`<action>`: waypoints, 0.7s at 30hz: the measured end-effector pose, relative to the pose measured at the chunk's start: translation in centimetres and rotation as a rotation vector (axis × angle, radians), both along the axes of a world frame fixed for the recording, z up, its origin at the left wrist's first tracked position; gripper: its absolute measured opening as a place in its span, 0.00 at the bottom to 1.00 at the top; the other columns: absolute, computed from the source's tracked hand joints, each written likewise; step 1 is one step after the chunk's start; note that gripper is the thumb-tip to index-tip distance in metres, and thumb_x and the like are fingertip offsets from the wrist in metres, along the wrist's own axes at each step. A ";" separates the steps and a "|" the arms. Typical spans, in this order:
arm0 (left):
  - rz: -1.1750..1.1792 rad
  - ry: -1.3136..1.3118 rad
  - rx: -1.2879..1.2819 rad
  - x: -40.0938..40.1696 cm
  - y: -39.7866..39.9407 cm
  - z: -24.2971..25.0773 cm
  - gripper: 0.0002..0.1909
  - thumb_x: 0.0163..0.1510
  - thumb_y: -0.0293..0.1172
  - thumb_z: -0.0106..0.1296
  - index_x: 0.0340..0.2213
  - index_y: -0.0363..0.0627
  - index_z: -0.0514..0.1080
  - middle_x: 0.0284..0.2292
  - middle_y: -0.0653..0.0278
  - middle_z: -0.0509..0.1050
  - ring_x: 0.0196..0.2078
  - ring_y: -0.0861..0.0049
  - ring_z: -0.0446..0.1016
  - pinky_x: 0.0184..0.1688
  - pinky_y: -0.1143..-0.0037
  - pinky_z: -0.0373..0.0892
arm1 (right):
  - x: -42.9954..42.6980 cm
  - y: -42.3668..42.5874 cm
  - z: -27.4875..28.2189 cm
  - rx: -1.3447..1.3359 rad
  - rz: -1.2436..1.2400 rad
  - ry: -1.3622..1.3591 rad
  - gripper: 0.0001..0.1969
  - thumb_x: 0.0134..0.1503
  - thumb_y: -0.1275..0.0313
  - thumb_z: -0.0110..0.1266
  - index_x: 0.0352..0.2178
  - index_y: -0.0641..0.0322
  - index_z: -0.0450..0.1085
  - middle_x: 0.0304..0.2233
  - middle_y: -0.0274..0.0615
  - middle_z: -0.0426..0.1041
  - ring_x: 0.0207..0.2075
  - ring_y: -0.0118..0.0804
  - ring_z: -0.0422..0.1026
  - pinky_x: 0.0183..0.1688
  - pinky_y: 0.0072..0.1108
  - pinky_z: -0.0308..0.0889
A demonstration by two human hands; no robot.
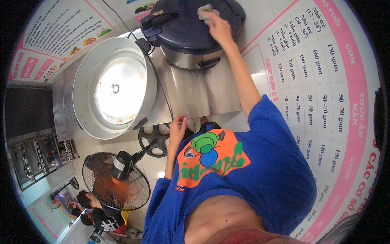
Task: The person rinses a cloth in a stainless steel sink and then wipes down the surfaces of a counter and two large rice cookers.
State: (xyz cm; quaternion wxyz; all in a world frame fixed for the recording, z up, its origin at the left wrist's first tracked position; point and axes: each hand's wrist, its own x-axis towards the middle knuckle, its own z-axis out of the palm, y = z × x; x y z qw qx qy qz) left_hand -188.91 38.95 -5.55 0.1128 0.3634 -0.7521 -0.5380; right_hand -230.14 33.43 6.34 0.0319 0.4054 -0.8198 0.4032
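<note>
My right hand (220, 30) is pressing a crumpled light-coloured cloth (208, 13) against the black lid (186, 33) of a large electric cooker. The lid sits closed on the cooker's steel body (182, 57). At the front edge of the stainless steel table (204, 91) is my left hand (179, 124), its fingers loosely bent and nothing visible in them. A black power cord (166, 100) runs over the tabletop close to that hand. Left of the cooker stands a wide, deep metal pot (115, 88) without a lid, its inner bottom brightly lit.
A pedestal fan (117, 180) with a round base (155, 140) stands on the tiled floor left of me. Printed posters (304, 76) cover the walls. Farther back are other people (105, 213) and a shelf (45, 155) holding shiny metal items.
</note>
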 end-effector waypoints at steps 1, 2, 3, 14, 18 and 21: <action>-0.020 0.005 0.000 -0.4 0.1 0.2 0.12 0.60 0.35 0.51 0.41 0.40 0.72 0.33 0.57 0.80 0.32 0.74 0.78 0.32 0.75 0.71 | -0.5 -1.2 -2.4 -0.123 -0.092 0.364 0.17 0.55 0.75 0.50 0.47 0.48 0.72 0.45 0.43 0.75 0.44 0.52 0.74 0.46 0.37 0.70; 0.009 -0.008 0.021 0.1 0.0 0.3 0.12 0.60 0.35 0.51 0.41 0.40 0.72 0.33 0.57 0.80 0.31 0.74 0.77 0.32 0.76 0.71 | 2.3 -1.9 -1.9 -0.080 -0.067 0.211 0.18 0.54 0.76 0.49 0.46 0.48 0.73 0.43 0.44 0.76 0.42 0.51 0.75 0.44 0.38 0.71; 0.025 -0.009 0.046 0.3 -0.1 0.3 0.12 0.60 0.35 0.51 0.41 0.40 0.72 0.32 0.57 0.80 0.30 0.74 0.77 0.31 0.76 0.70 | 5.4 -1.5 -0.3 0.063 0.015 0.098 0.19 0.52 0.78 0.49 0.45 0.49 0.73 0.43 0.44 0.76 0.42 0.51 0.75 0.44 0.38 0.71; 0.089 0.024 0.020 1.6 0.3 -1.3 0.13 0.60 0.36 0.51 0.40 0.39 0.72 0.32 0.57 0.79 0.31 0.72 0.78 0.32 0.75 0.71 | 7.4 4.2 4.0 -0.310 0.429 -0.085 0.18 0.56 0.79 0.50 0.48 0.56 0.72 0.41 0.40 0.78 0.43 0.28 0.75 0.46 0.24 0.68; 0.054 0.030 0.003 0.9 0.0 0.0 0.13 0.60 0.37 0.51 0.40 0.39 0.72 0.32 0.57 0.79 0.32 0.72 0.78 0.34 0.75 0.70 | -3.2 0.9 4.9 -0.319 0.108 0.042 0.17 0.56 0.75 0.51 0.48 0.52 0.72 0.41 0.43 0.78 0.43 0.37 0.77 0.45 0.28 0.70; 0.067 0.038 -0.006 0.7 0.0 -0.1 0.11 0.60 0.33 0.51 0.39 0.38 0.72 0.30 0.56 0.79 0.29 0.72 0.77 0.33 0.75 0.71 | -3.7 -1.6 0.0 0.111 -0.092 0.288 0.16 0.55 0.71 0.51 0.46 0.47 0.74 0.38 0.48 0.77 0.41 0.56 0.75 0.43 0.40 0.71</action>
